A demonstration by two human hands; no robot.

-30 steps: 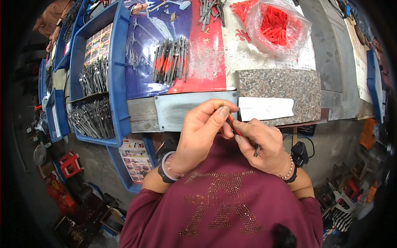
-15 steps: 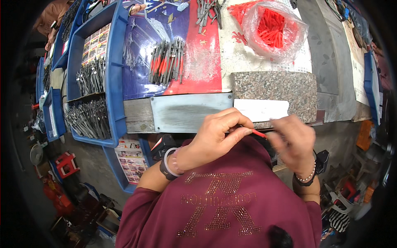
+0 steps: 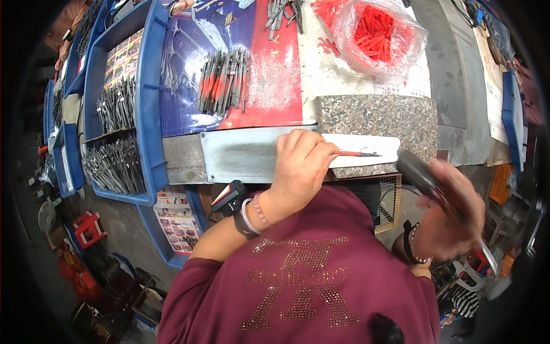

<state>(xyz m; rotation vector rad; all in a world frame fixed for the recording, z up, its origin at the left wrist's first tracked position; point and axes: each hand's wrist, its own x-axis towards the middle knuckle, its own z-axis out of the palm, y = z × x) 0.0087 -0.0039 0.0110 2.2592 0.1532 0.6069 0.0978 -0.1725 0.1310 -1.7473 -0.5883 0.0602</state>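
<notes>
My left hand (image 3: 302,163) is closed, pinching a slim red piece with a dark pointed end (image 3: 358,153). That piece lies level over the white paper strip (image 3: 361,143) on the speckled stone slab (image 3: 378,120). My left wrist is above the worn grey metal plate (image 3: 246,152). To the right, my right hand (image 3: 452,221) is wrapped round a dark, thick-bodied tool (image 3: 427,180) with a thin shiny metal end pointing down toward me. Motion blur hides the tool's exact kind. Its thick end points at the slab's right edge.
Slim black-and-red pieces (image 3: 222,83) lie in a row on the table. A clear plastic bag (image 3: 404,54) holds red sleeves. Blue bins (image 3: 150,114) with dark metal pieces stand at left. More grey pieces (image 3: 281,17) lie at the far edge. Another person's hand (image 3: 182,7) shows at the top.
My right hand has left the red piece, swung right and toward me, and now holds the dark tool. My left hand has moved the piece onto the white paper strip.
</notes>
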